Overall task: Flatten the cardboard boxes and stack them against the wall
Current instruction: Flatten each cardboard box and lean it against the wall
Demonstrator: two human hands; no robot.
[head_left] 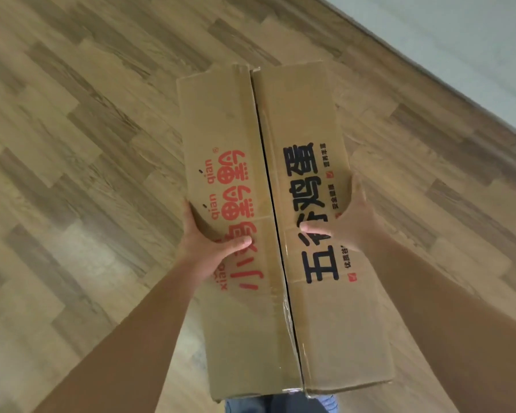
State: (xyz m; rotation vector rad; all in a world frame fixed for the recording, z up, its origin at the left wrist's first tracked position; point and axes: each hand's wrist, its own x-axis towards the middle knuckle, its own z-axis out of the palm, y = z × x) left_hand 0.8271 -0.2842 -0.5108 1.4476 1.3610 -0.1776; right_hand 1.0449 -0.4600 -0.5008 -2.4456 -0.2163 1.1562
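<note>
A long brown cardboard box (239,120) fills the middle of the head view, held above the floor. Its two top flaps meet along a dark centre seam with torn clear tape. The left flap carries red print, the right flap black print. My left hand (212,245) grips the box's left side, thumb lying on the left flap. My right hand (349,222) grips the right side, fingers along the edge and thumb on the right flap. The box's underside is hidden.
Wood-pattern plank floor (87,144) spreads all around. A pale wall (474,49) runs diagonally across the upper right corner. My jeans and a blue shoe (328,402) show just below the box's near end.
</note>
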